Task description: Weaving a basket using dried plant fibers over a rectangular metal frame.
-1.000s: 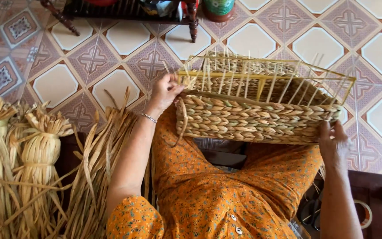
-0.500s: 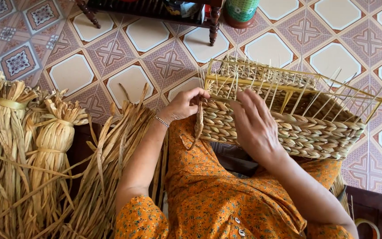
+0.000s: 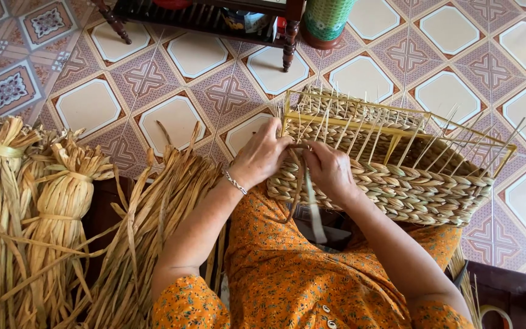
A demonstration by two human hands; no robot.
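A half-woven rectangular basket [image 3: 409,183] of braided dry fibre rests on my lap, with thin yellow upright stakes sticking out of its top. My left hand [image 3: 262,153], wearing a thin bracelet, grips the basket's near left corner. My right hand [image 3: 330,170] sits just beside it on the same corner, pinching a loose fibre strand [image 3: 312,204] that hangs down over my orange flowered clothes. Both hands nearly touch each other.
Tied bundles of dry straw [image 3: 50,201] and loose long strands [image 3: 159,219] lie at my left. A dark wooden shelf leg [image 3: 289,42] and a green woven container [image 3: 327,21] stand on the patterned tile floor ahead. Dark wooden furniture [image 3: 500,286] sits at the lower right.
My right hand left the basket's right end, crossed over its front and reached the left corner beside my left hand. The view shifted so the basket sits further right.
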